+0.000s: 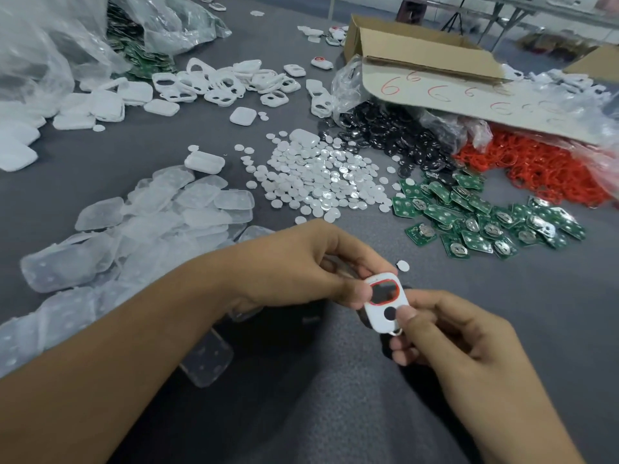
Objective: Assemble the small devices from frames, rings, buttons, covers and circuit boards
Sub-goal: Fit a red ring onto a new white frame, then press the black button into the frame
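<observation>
White frame [375, 319] pinched between left hand [301, 262] and right hand [462, 343]; red ring [384, 281] seemingly seated

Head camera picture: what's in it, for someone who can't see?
The left hand and right hand pinch a small white frame with a red ring fitted. Behind lie piles of white buttons, green circuit boards and clear covers.

I read red handwritten 6s, repeated in a row, on the box flap [469, 95]; nothing else is legible.

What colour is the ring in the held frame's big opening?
Red ring, in the white frame; head view.
</observation>
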Action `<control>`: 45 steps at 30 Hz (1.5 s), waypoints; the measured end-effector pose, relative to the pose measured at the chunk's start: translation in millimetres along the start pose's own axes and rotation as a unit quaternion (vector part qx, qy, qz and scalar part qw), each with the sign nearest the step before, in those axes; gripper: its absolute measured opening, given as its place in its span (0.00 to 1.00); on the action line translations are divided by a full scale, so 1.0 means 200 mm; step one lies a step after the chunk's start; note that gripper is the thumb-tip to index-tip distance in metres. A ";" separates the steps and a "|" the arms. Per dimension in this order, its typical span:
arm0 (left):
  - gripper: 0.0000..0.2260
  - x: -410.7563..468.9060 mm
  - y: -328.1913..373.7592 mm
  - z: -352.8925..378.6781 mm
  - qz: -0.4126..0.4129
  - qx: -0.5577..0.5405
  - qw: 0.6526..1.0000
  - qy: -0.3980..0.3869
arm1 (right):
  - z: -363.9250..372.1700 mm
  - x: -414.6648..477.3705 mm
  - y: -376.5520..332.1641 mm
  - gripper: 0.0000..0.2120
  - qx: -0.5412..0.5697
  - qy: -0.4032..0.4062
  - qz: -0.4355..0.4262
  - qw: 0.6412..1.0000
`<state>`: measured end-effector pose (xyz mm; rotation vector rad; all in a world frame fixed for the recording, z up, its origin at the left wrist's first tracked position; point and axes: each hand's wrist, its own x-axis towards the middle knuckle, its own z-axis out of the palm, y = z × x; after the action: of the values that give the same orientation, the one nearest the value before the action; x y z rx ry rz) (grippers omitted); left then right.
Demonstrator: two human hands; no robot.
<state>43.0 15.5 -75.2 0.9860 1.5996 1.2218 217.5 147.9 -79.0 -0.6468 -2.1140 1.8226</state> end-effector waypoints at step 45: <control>0.17 0.02 -0.01 0.05 0.033 -0.040 0.997 0.051 | -0.06 0.14 0.02 0.12 0.102 -0.050 0.020 0.993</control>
<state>52.2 21.6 -78.5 0.9453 1.5938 1.3914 199.6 172.9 -83.5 -0.5610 -1.9527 2.0984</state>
